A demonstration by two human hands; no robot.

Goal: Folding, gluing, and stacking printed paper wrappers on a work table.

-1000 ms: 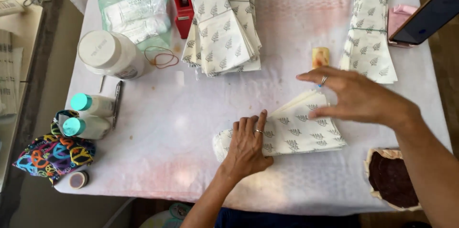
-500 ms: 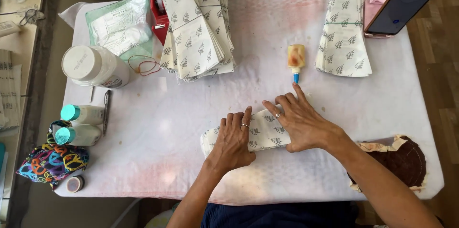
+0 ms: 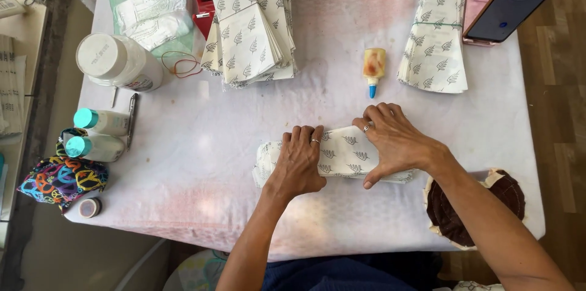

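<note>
The folded paper bag (image 3: 342, 155) lies with its long axis left-to-right on the bench (image 3: 201, 163), both the left hand (image 3: 299, 163) and the right hand (image 3: 394, 144) pressing flat on it, fingers (image 3: 303, 137) together.

We've got a table covered in a white, pink-stained cloth (image 3: 201, 163). On it sit a fanned pile of leaf-print paper bags (image 3: 250, 22), a banded bundle of them (image 3: 436, 41), one folded leaf-print bag (image 3: 345, 154), a small glue bottle (image 3: 373, 68), a white jar (image 3: 116, 62) and two teal-capped bottles (image 3: 97, 135).

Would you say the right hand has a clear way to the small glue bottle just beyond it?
Probably yes: the right hand presses on the leaf-print paper bag, and only bare tablecloth lies between it and the glue bottle.
</note>
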